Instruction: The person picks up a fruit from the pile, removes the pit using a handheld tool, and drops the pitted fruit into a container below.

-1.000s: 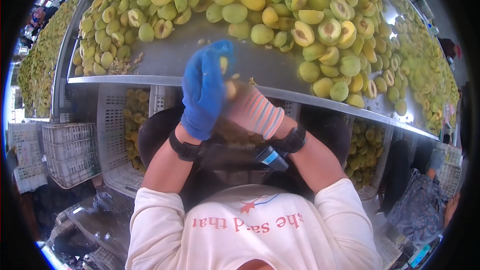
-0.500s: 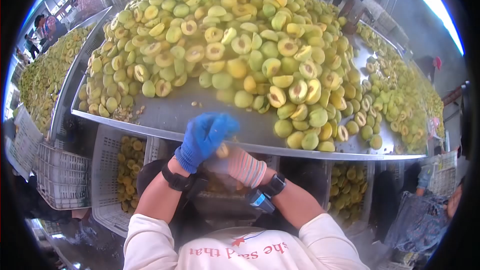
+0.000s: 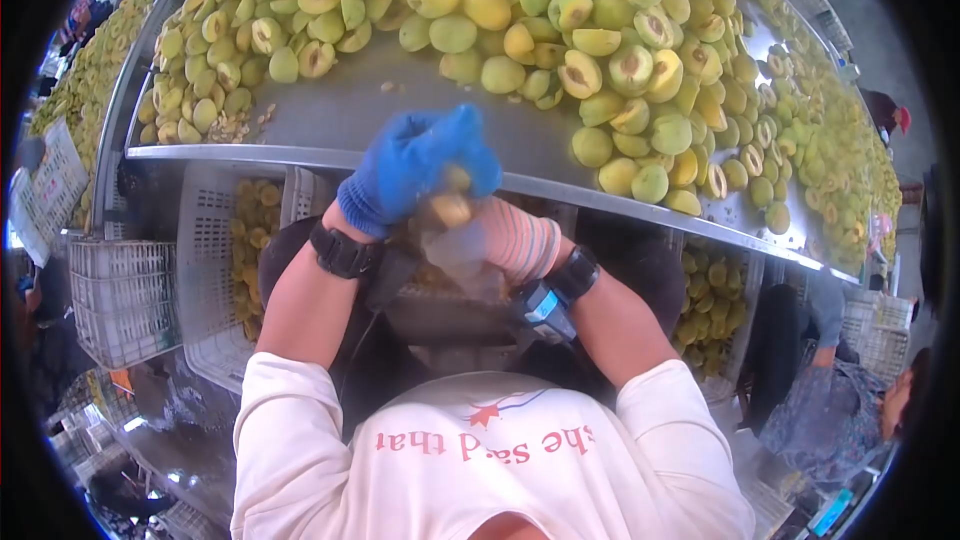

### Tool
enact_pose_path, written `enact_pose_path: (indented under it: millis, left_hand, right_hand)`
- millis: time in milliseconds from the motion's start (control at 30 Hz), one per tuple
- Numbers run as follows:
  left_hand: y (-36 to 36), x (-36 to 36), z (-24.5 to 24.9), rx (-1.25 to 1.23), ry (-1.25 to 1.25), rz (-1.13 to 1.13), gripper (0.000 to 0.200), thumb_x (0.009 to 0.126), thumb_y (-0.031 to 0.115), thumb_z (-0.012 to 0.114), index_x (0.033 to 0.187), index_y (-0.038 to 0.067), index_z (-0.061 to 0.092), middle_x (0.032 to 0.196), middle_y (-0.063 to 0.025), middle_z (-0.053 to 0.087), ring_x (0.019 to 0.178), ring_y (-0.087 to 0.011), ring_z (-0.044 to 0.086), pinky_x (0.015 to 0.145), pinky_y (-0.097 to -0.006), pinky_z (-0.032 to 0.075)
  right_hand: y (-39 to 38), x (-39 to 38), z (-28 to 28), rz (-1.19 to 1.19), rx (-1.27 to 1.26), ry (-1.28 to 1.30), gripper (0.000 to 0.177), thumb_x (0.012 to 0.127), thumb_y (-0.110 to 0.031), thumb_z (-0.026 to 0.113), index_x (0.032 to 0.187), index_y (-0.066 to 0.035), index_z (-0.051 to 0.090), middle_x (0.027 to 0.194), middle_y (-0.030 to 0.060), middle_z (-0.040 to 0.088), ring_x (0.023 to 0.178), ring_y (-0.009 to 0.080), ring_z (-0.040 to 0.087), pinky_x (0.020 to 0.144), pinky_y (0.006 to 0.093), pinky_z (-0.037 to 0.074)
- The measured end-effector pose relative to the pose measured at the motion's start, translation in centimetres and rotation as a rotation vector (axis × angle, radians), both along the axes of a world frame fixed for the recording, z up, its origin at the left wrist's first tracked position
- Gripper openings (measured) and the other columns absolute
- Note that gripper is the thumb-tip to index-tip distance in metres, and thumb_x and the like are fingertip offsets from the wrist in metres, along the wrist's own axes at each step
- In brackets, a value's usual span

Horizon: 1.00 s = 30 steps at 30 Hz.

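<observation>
My left hand (image 3: 420, 165), in a blue glove, is closed just above the front edge of the metal table (image 3: 330, 135). A yellowish halved fruit (image 3: 452, 208), apricot- or plum-like, shows at its fingers, blurred by motion. Close beside it, my right hand (image 3: 515, 242) wears a striped glove with a pale, smeared finger area. Its fingers curl toward the fruit, but what they hold is not clear. A large heap of green-yellow fruit halves (image 3: 590, 35), some showing brown pits or hollows, lies on the table beyond both hands.
Below the table edge, a white crate (image 3: 215, 340) at left holds fruit halves; more fruit halves (image 3: 705, 300) are at right. Stacked crates (image 3: 122, 302) stand at far left. A person in patterned clothing (image 3: 825, 420) is at right. Small scraps (image 3: 228, 128) lie on the table's left.
The view has tipped downward, so the heap and table edge sit higher in the picture. Both hands remain close together, with the fruit half between them.
</observation>
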<state>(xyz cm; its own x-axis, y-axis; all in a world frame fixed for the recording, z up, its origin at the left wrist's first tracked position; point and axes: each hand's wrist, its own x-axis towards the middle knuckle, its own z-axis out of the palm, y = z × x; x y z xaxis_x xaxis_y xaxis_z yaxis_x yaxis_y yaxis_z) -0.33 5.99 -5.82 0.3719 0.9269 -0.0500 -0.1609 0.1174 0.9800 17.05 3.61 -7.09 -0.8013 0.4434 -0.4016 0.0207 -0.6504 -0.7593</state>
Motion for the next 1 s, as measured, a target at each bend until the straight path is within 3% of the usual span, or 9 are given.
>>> enact_pose_path:
  millis: [167,300,400,467,567,600,700,800,1000]
  left_hand:
    - [-0.7,0.7,-0.7,-0.382,-0.953,0.027,0.046,0.104,0.042,0.052,0.098,-0.001,0.066,0.096,-0.0113,0.070,0.078,-0.0228,0.066,0.075,-0.0355,0.055]
    - [-3.7,-1.9,0.1,0.231,-0.009,0.616,0.040,0.103,0.041,0.054,0.112,0.003,0.065,0.105,-0.0109,0.068,0.090,-0.0223,0.067,0.082,-0.0369,0.057]
    - [-7.3,-9.9,0.8,0.174,-0.116,0.730,0.030,0.100,0.027,0.059,0.118,0.004,0.065,0.105,-0.0126,0.068,0.095,-0.0213,0.067,0.082,-0.0359,0.056]
    - [-11.3,-14.5,3.1,0.772,0.957,0.774,0.034,0.103,0.019,0.057,0.126,-0.006,0.057,0.114,-0.0142,0.069,0.103,-0.0241,0.067,0.087,-0.0331,0.057]
    - [-13.3,-18.3,3.4,0.362,1.388,0.833,0.035,0.101,0.015,0.059,0.129,-0.005,0.058,0.120,-0.0133,0.068,0.113,-0.0216,0.062,0.098,-0.0325,0.050]
    - [-13.1,-17.8,2.7,0.687,1.793,0.861,0.033,0.100,0.011,0.060,0.129,-0.004,0.060,0.121,-0.0121,0.067,0.115,-0.0196,0.061,0.100,-0.0317,0.048]
    - [-11.3,-8.5,0.8,0.454,0.501,0.727,0.030,0.097,0.005,0.064,0.126,-0.001,0.064,0.121,-0.0104,0.068,0.113,-0.0165,0.061,0.097,-0.0321,0.049]
    - [-9.3,0.2,4.1,0.242,0.574,0.190,0.026,0.097,0.010,0.063,0.122,0.002,0.067,0.116,-0.0116,0.072,0.099,-0.0197,0.069,0.085,-0.0356,0.054]
    - [-6.0,2.9,0.8,0.309,0.691,0.148,0.021,0.097,0.021,0.061,0.106,0.006,0.073,0.096,-0.0184,0.072,0.088,-0.0338,0.071,0.076,-0.0410,0.056]
  right_hand:
    - [0.2,1.9,1.3,0.121,0.217,-0.057,0.017,0.080,-0.018,0.072,0.092,-0.008,0.063,0.067,-0.0010,0.055,0.052,0.0085,0.049,0.045,0.0255,0.037]
    - [-0.2,2.4,4.9,0.200,0.424,-0.414,0.017,0.080,-0.018,0.071,0.088,-0.005,0.064,0.067,0.0021,0.057,0.062,0.0110,0.055,0.057,0.0274,0.044]
    - [-0.7,3.3,5.1,0.177,0.395,-0.281,0.019,0.081,-0.017,0.070,0.094,-0.004,0.065,0.074,0.0023,0.059,0.065,0.0117,0.056,0.059,0.0272,0.045]
    - [-0.9,3.7,4.2,0.178,0.332,-0.201,0.024,0.082,-0.017,0.070,0.101,-0.004,0.066,0.080,0.0026,0.061,0.070,0.0125,0.058,0.063,0.0272,0.047]
    - [-1.4,3.0,1.3,0.074,0.702,-0.067,0.052,0.082,-0.015,0.068,0.132,-0.004,0.058,0.086,0.0030,0.064,0.081,0.0138,0.060,0.073,0.0313,0.051]
    - [-1.2,3.0,1.0,0.112,0.762,-0.121,0.053,0.080,-0.017,0.068,0.131,-0.004,0.059,0.087,0.0054,0.065,0.081,0.0153,0.060,0.074,0.0324,0.051]
    - [-1.3,2.3,1.1,0.254,0.834,-0.358,0.043,0.078,-0.019,0.068,0.118,-0.004,0.063,0.088,0.0077,0.069,0.081,0.0182,0.063,0.076,0.0347,0.051]
    - [-1.2,2.3,-5.8,0.128,0.830,-0.183,0.032,0.082,-0.022,0.068,0.108,-0.004,0.064,0.091,0.0112,0.070,0.082,0.0256,0.066,0.078,0.0386,0.051]
    - [-0.8,3.7,-0.9,0.060,1.210,-0.601,0.032,0.085,-0.028,0.063,0.107,-0.006,0.067,0.103,0.0236,0.070,0.101,0.0409,0.066,0.087,0.0470,0.053]
